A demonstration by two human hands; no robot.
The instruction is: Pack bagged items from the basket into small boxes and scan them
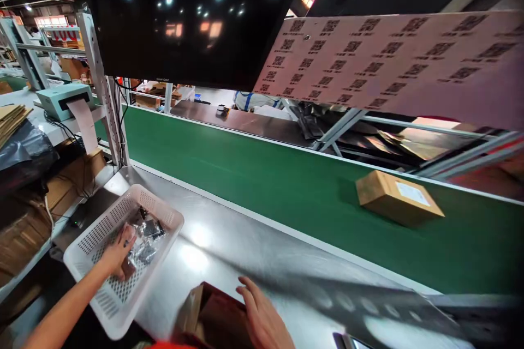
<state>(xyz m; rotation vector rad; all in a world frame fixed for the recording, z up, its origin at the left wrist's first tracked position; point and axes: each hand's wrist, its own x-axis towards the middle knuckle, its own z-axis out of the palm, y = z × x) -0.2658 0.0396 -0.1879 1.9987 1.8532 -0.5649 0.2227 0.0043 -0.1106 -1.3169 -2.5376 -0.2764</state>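
Observation:
My left hand (117,253) reaches into a white perforated plastic basket (73,253), its fingers spread over small packets. Beside the fingertips lie several clear plastic bags (149,251) with dark items inside; their exact kind is too small to tell. My right hand (262,313) has its fingers stretched out at the right side of an open cardboard box (196,308), near the bottom edge of the view. Whether that palm touches the box I cannot tell. The inside of the box is mostly in shadow.
Beyond the metal table (229,251) runs a green conveyor belt (245,166) carrying a labelled carton (395,199). A dark monitor (192,22) and a board of printed codes (368,60) hang above. A label printer (65,101) stands left; a phone-like device (352,342) lies at the front edge.

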